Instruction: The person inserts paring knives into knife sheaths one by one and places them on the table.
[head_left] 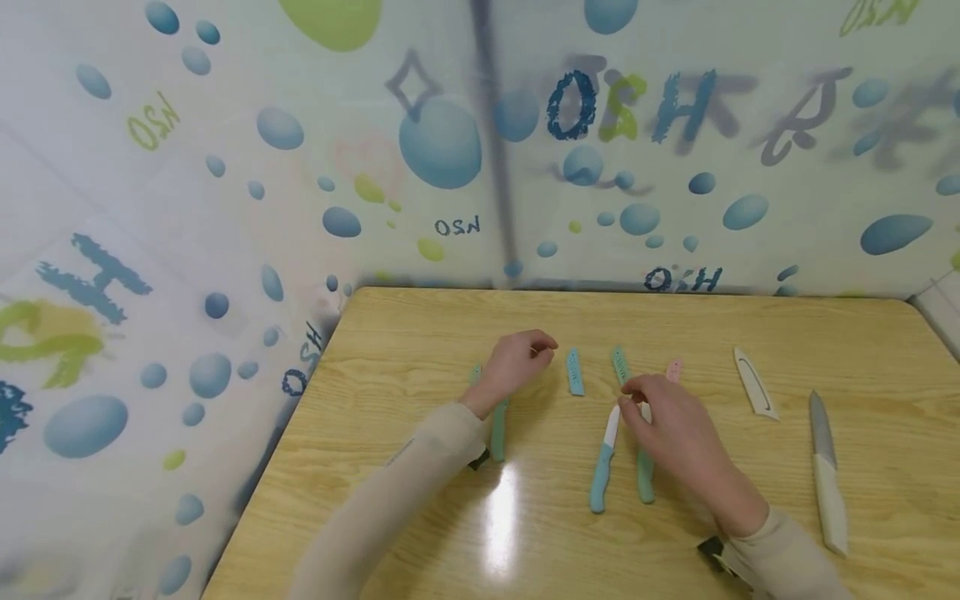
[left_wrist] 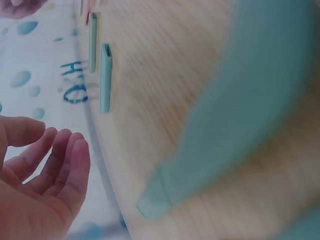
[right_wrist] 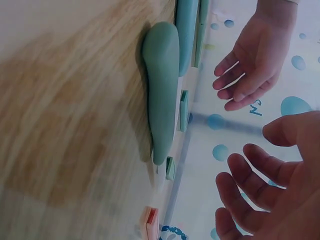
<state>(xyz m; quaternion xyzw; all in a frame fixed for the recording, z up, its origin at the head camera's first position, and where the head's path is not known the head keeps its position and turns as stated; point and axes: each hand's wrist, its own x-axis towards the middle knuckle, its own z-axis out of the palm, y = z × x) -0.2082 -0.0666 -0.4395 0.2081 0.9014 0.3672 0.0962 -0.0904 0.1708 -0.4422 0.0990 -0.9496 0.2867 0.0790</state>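
Observation:
My left hand (head_left: 517,367) hovers over the table with relaxed, slightly bent fingers and nothing in them. Under its forearm lies a green-handled knife (head_left: 499,433), its blade hidden, with part of a green blade sheath (head_left: 476,372) beyond. To its right lies a blue sheath (head_left: 574,372). My right hand (head_left: 675,425), also holding nothing, hangs above another green-handled knife (head_left: 646,482) and partly covers it. In the right wrist view, the fingers (right_wrist: 245,210) are spread and loosely bent, apart from the green handle (right_wrist: 162,90). A blue-handled knife (head_left: 602,471) with a white blade lies just left.
Beyond the right hand lie a green sheath (head_left: 619,365) and a pink sheath (head_left: 674,367). A white sheath (head_left: 755,383) and a large pale-handled knife (head_left: 828,492) lie at the right. The wooden table (head_left: 420,333) meets a patterned wall (head_left: 360,150) at its back edge.

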